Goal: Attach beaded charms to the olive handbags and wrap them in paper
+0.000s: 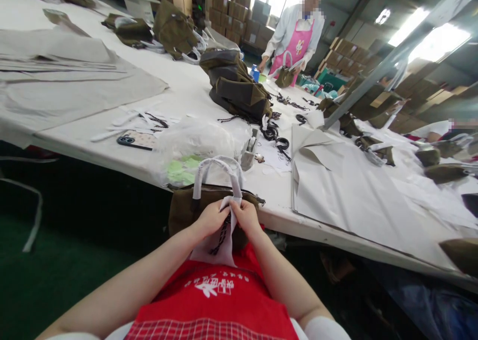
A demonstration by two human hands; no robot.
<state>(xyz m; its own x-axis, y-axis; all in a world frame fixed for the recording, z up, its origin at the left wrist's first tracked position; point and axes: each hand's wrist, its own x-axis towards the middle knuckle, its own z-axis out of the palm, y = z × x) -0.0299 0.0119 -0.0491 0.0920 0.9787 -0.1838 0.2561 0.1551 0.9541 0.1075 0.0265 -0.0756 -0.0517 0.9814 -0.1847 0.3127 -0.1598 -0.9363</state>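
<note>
An olive-brown handbag [181,210] rests against the table's front edge, close to my body, its two handles [217,165] wrapped in white material and standing up. My left hand [214,215] and my right hand [244,214] meet at the base of the right side of the handles. Both have their fingers pinched on a white sheet [227,253] that hangs down the bag's front. A dark braided cord [223,238] dangles over the sheet below my fingers. Its upper end is hidden by my hands.
On the white table [276,193] lie a clear plastic bag [201,141], a phone [136,140], a tape dispenser [249,151], stacked dark bags [239,88] and black rings with cords [274,133]. Pale sheets [328,180] lie right. A person in a pink apron [298,41] holds a small bag beyond.
</note>
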